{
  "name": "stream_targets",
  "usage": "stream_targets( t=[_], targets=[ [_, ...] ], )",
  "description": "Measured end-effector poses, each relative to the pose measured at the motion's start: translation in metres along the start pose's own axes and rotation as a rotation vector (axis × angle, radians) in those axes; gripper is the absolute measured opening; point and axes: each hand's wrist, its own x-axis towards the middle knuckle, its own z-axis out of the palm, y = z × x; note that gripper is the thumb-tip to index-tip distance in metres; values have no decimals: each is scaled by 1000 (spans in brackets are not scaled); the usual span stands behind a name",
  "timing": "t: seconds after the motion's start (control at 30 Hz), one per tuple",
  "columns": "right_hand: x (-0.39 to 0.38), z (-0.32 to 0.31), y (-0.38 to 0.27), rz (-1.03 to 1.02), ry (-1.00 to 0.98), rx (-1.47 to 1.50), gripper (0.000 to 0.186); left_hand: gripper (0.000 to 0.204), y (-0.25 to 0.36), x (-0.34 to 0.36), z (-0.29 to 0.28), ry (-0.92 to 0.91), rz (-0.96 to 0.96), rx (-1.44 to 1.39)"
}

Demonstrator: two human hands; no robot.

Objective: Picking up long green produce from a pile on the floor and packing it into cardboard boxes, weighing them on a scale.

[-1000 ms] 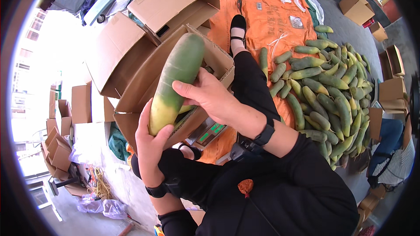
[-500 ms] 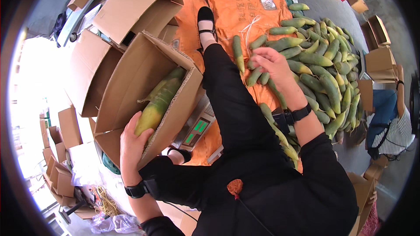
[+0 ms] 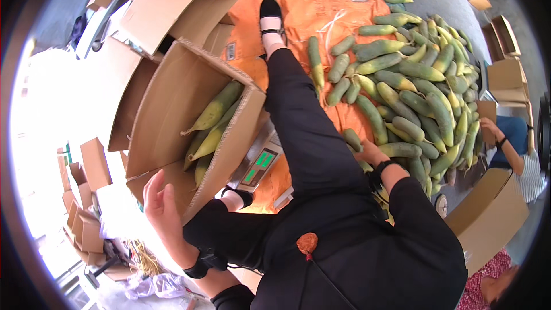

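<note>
My left hand [image 3: 162, 204] is empty, fingers apart, beside the near edge of an open cardboard box [image 3: 163, 103]. Inside the box lie several green radishes [image 3: 215, 109] with pale yellow-green tips. The box rests over a scale whose lit green display [image 3: 261, 163] shows beside it. At the near left edge of a large heap of green radishes [image 3: 410, 100], my right hand [image 3: 372, 153] is closed around one green radish [image 3: 351, 138]. Part of that radish is hidden under the hand.
Orange sacking [image 3: 321, 0] lies under the heap. My outstretched leg [image 3: 301, 115] stands between box and heap. More cartons [image 3: 172, 3] stand at the far left, others [image 3: 488, 212] at the right. At the right edge, a co-worker's arm [image 3: 508, 146] reaches toward the heap; another person's patterned sleeve [image 3: 488, 278] shows below.
My left hand has let go of a radish in the box and drawn back toward me. My right hand has moved down from above the heap onto a radish. A co-worker's arm and a carton have shifted nearer.
</note>
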Motion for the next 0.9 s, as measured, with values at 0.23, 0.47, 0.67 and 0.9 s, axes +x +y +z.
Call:
stream_targets(
  t=[0.23,0.47,0.67,0.9],
  targets=[
    [48,57,191,72,-30,-63,60,28,-4,1,33,37,41,-115],
    [-5,8,28,81,-118,-222,55,24,15,-16,12,89,86,43],
    [-60,-76,-76,233,0,255,54,25,12,-15,9,107,94,21],
    [-56,-172,-169,-641,630,121,58,28,7,-14,4,116,115,-15]
  ],
)
